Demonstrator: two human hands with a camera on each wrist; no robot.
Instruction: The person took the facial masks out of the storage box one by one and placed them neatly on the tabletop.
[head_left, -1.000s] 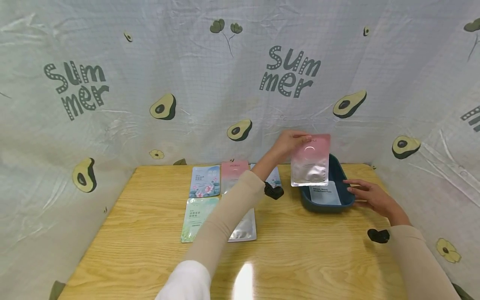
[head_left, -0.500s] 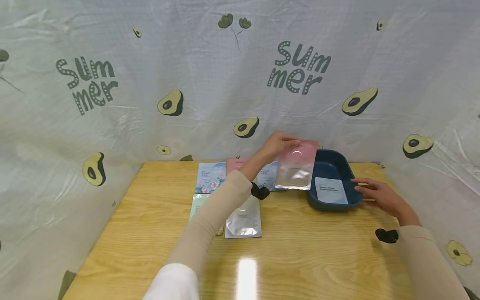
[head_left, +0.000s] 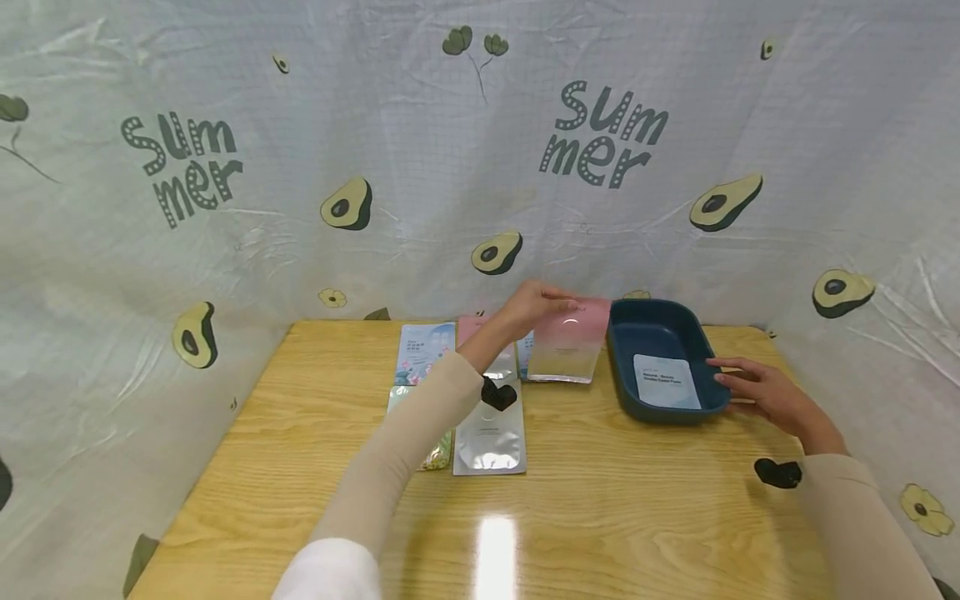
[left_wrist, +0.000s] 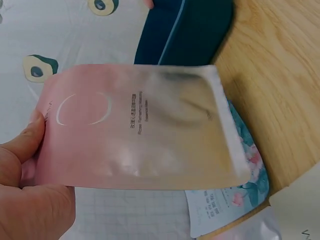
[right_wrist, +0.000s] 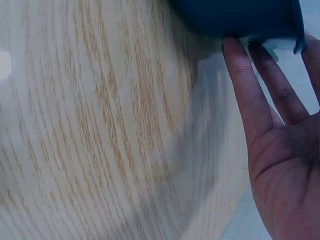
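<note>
My left hand [head_left: 528, 312] pinches a pink-and-silver face mask packet [head_left: 572, 342] by its pink top end. The packet hangs tilted above the back of the table, left of a dark blue bin [head_left: 675, 415]. In the left wrist view, the fingers and thumb grip the packet's pink end, and a blue flowered packet [left_wrist: 252, 165] shows partly behind it. My right hand [head_left: 776, 402] touches the bin's right side with extended fingers. In the right wrist view, straight fingers [right_wrist: 247, 85] meet the bin's outer wall. Inside the bin lies a pale packet [head_left: 666, 383] with dark print.
Several packets lie in rows left of the bin: a light blue one [head_left: 422, 354], a silver one [head_left: 491, 442] and a green one [head_left: 437, 454], partly under my left forearm. A printed cloth [head_left: 420, 150] hangs behind the wooden table [head_left: 600, 500].
My left hand has carried the pink-and-silver packet left and lower, from over the bin to beside it. My right hand stays at the bin. The view has shifted slightly.
</note>
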